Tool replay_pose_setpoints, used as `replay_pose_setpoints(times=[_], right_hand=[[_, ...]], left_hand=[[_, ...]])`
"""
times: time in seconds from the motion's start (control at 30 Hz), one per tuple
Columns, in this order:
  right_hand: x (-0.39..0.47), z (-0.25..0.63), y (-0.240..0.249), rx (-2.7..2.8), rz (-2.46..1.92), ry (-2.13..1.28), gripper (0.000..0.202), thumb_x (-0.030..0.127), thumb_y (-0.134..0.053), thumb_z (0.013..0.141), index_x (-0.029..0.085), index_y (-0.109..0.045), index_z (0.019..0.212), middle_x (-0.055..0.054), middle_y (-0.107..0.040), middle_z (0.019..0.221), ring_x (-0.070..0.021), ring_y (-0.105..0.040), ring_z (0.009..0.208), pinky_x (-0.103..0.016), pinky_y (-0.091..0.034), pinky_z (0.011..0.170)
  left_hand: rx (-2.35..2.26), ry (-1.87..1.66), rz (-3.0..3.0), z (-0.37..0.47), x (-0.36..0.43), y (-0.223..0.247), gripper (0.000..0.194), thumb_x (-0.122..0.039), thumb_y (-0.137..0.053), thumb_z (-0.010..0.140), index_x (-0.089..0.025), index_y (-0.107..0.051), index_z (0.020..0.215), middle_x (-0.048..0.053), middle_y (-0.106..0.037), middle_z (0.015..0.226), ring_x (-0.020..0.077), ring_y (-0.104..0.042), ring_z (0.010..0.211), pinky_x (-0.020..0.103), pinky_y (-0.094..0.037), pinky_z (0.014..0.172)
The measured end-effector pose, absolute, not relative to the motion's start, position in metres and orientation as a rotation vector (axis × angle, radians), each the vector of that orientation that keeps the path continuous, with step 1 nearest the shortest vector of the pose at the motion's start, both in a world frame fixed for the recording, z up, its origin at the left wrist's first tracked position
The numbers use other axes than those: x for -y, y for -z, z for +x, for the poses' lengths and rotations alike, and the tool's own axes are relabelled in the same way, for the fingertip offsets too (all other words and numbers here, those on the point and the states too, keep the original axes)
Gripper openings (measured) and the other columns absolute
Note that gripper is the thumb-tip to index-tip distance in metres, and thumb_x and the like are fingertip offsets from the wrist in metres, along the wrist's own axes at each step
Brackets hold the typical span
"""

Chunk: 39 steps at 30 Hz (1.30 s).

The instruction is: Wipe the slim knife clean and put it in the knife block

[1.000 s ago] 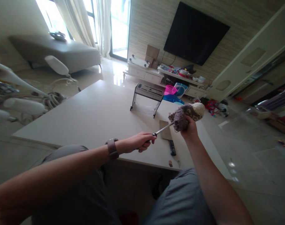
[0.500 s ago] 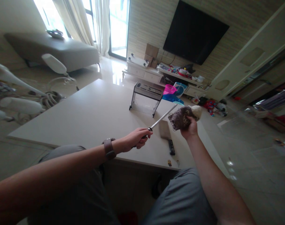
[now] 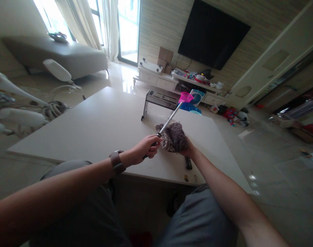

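My left hand (image 3: 150, 146), with a dark watch on its wrist, is closed round the dark handle of a sharpening rod (image 3: 171, 116). The metal rod points up and to the right. My right hand (image 3: 189, 147) holds a fluffy grey-brown cloth (image 3: 175, 137) from its right side, against the rod near the handle; its fingers are mostly hidden by the cloth. Below the cloth the black handle of a cleaver (image 3: 188, 163) shows on the white table (image 3: 94, 120); its blade is mostly covered from view.
A black-framed clear knife stand (image 3: 160, 103) stands on the table behind the cloth. Small items (image 3: 186, 178) lie at the near edge. Beyond the table are a pink basket (image 3: 186, 97), a low cabinet and a television.
My right hand has moved left with the cloth, from beyond the rod's tip to the rod near its handle. The rod has tilted a little more upright, and the cleaver's blade is now mostly hidden.
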State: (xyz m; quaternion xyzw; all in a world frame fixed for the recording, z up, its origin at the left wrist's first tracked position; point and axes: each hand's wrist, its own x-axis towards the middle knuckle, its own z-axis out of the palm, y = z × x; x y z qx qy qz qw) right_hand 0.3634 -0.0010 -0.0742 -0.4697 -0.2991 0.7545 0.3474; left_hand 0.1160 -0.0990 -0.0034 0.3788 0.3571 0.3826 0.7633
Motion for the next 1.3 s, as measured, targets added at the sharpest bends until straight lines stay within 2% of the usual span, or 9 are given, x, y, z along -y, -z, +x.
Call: replay_pose_setpoints(times=[0.1, 0.2, 0.37, 0.57, 0.7, 0.8, 0.93, 1.1, 1.3], right_hand=[[0.000, 0.360, 0.089, 0.799, -1.390, -1.996, 0.041, 0.051, -0.052, 0.096, 0.016, -0.073, 0.106, -0.012, -0.080, 0.090, -0.0274, -0.078, 0.086, -0.045, -0.065, 0.083], [-0.006, 0.361, 0.099, 0.883, -1.535, -1.857, 0.035, 0.047, -0.061, 0.094, 0.016, -0.072, 0.106, -0.010, -0.081, 0.088, -0.0232, -0.077, 0.077, -0.038, -0.064, 0.074], [-0.010, 0.362, 0.098, 0.963, -1.564, -1.686, 0.025, 0.013, -0.070, 0.079, 0.018, -0.070, 0.104, -0.004, -0.080, 0.082, -0.0171, -0.071, 0.066, -0.025, -0.057, 0.061], [-0.002, 0.357, 0.084, 1.073, -1.547, -1.666, 0.017, 0.014, -0.067, 0.074, 0.014, -0.069, 0.091, -0.008, -0.075, 0.078, -0.0232, -0.071, 0.073, -0.038, -0.062, 0.074], [-0.002, 0.356, 0.075, 1.156, -1.571, -1.319, 0.029, 0.007, -0.075, 0.062, 0.022, -0.059, 0.080, 0.003, -0.063, 0.069, -0.0165, -0.060, 0.071, -0.032, -0.056, 0.079], [0.003, 0.352, 0.061, 1.246, -1.486, -1.074, 0.028, 0.016, -0.080, 0.064, 0.023, -0.059, 0.082, 0.004, -0.064, 0.079, -0.0155, -0.059, 0.081, -0.029, -0.052, 0.085], [0.032, 0.335, 0.036, 1.595, -1.265, -0.816, 0.024, 0.039, -0.078, 0.077, 0.021, -0.067, 0.090, -0.001, -0.070, 0.086, -0.0189, -0.064, 0.081, -0.031, -0.051, 0.075], [0.072, 0.304, 0.024, 1.722, -1.050, -1.148, 0.036, 0.055, -0.067, 0.092, 0.020, -0.076, 0.094, -0.004, -0.074, 0.088, -0.0193, -0.068, 0.083, -0.031, -0.053, 0.078], [0.085, 0.290, 0.039, 1.451, -0.994, -1.531, 0.046, 0.064, -0.074, 0.085, 0.021, -0.078, 0.100, -0.003, -0.075, 0.089, -0.0182, -0.068, 0.077, -0.032, -0.058, 0.076]], left_hand=[[-0.770, -0.835, 0.816, 0.116, 0.100, 0.002, 0.026, -0.033, -0.064, 0.086, -0.023, -0.043, 0.076, -0.011, -0.030, 0.051, 0.0049, -0.022, 0.038, 0.018, -0.020, 0.038], [-0.757, -0.831, 0.808, 0.116, 0.100, 0.001, 0.028, -0.034, -0.064, 0.086, -0.023, -0.041, 0.074, -0.011, -0.030, 0.051, 0.0048, -0.023, 0.037, 0.018, -0.020, 0.038], [-0.767, -0.834, 0.803, 0.115, 0.100, 0.001, 0.026, -0.034, -0.064, 0.086, -0.023, -0.044, 0.074, -0.011, -0.031, 0.050, 0.0045, -0.022, 0.037, 0.019, -0.019, 0.037], [-0.757, -0.846, 0.804, 0.115, 0.099, 0.000, 0.025, -0.034, -0.065, 0.084, -0.022, -0.045, 0.074, -0.011, -0.031, 0.050, 0.0047, -0.023, 0.037, 0.019, -0.021, 0.038], [-0.749, -0.844, 0.781, 0.115, 0.099, 0.000, 0.026, -0.032, -0.063, 0.085, -0.022, -0.043, 0.072, -0.011, -0.030, 0.050, 0.0042, -0.023, 0.037, 0.018, -0.020, 0.037], [-0.745, -0.837, 0.765, 0.116, 0.099, 0.002, 0.024, -0.030, -0.062, 0.085, -0.022, -0.042, 0.072, -0.011, -0.031, 0.050, 0.0040, -0.024, 0.037, 0.017, -0.021, 0.037], [-0.759, -0.877, 0.779, 0.120, 0.099, 0.008, 0.026, -0.028, -0.066, 0.084, -0.023, -0.042, 0.077, -0.011, -0.036, 0.052, 0.0041, -0.027, 0.037, 0.015, -0.021, 0.035], [-0.745, -0.947, 0.840, 0.128, 0.099, 0.016, 0.027, -0.038, -0.070, 0.086, -0.023, -0.048, 0.086, -0.010, -0.043, 0.056, 0.0050, -0.034, 0.038, 0.015, -0.028, 0.036], [-0.772, -0.970, 1.120, 0.131, 0.097, 0.026, 0.035, -0.052, -0.068, 0.089, -0.023, -0.050, 0.092, -0.009, -0.046, 0.059, 0.0077, -0.040, 0.042, 0.019, -0.030, 0.039]])
